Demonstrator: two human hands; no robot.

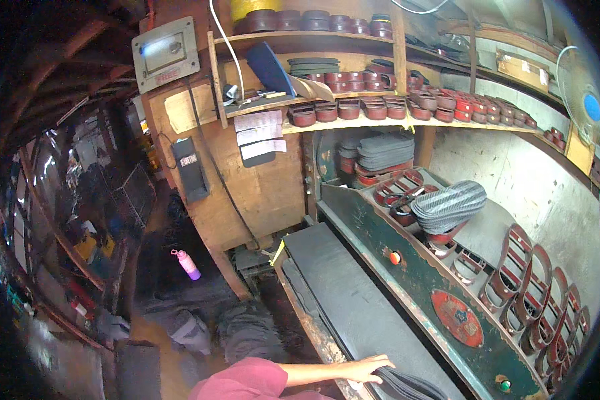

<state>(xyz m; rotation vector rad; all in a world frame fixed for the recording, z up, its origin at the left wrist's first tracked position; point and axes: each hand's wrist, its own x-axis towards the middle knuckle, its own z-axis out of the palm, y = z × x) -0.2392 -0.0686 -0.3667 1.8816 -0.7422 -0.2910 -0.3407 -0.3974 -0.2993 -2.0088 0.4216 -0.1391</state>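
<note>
My left hand (368, 370) reaches in from the lower edge, its arm in a maroon sleeve. Its fingers close over the near left end of a stack of dark grey, rounded sole sheets (417, 385), with the thumb on the side toward me. That stack lies on the long, dark flat bed (353, 293) of a green machine and runs out of view at the bottom. My right hand is not in view.
The green machine's panel (380, 247) carries an orange button (395, 257) and a green button (505, 385). Sole-shaped cutting dies (513, 273) and ribbed grey soles (450, 205) sit on top. Shelves (353, 120) hold more dies. A pink-purple bottle (185, 265) stands at left.
</note>
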